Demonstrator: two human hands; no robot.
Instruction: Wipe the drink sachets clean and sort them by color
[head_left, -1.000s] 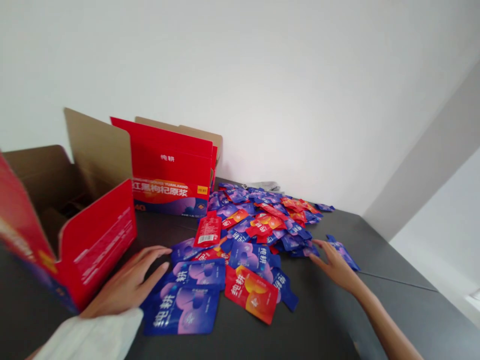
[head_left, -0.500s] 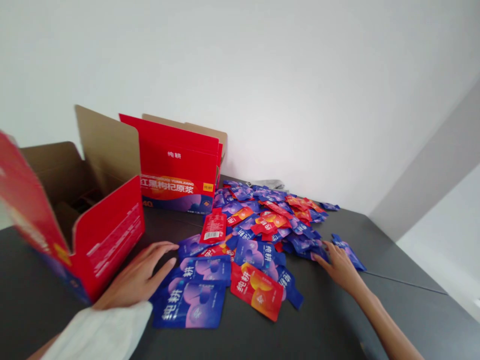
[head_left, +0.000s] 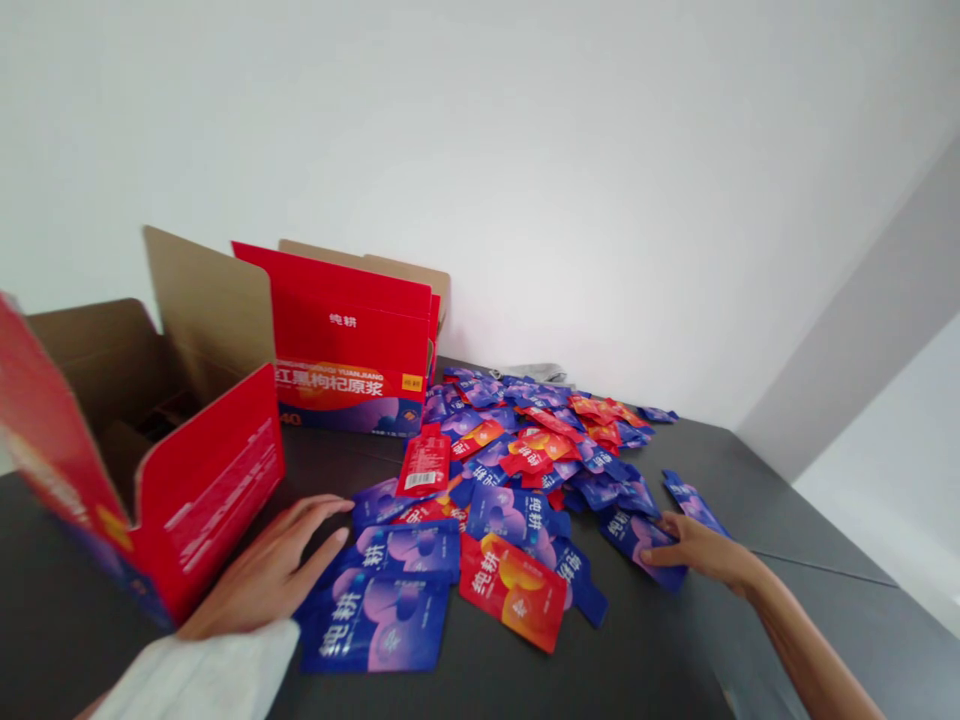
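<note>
My right hand (head_left: 705, 551) pinches a blue pouch (head_left: 628, 533) by its right side, at the near right edge of the pile. My left hand (head_left: 274, 570) lies on the table with thumb and fingers apart, beside a row of overlapping blue pouches (head_left: 390, 622); no pouch shows in it. Just right of that row lies a red pouch (head_left: 517, 592), face up. The heaped pile of red and blue pouches (head_left: 540, 455) spreads over the middle of the table behind. Another blue pouch (head_left: 694, 502) rests right of my right hand.
An open red carton (head_left: 214, 490) stands at the left with its flaps up; its inside is dark. Behind it is a second open red carton (head_left: 349, 350). Grey cloth-like material (head_left: 541, 372) lies behind the pile on the dark table (head_left: 630, 660), near the white wall.
My right hand has taken hold of a blue pouch at the pile's right edge and drawn it nearer and slightly right. My left hand has stayed almost in place.
</note>
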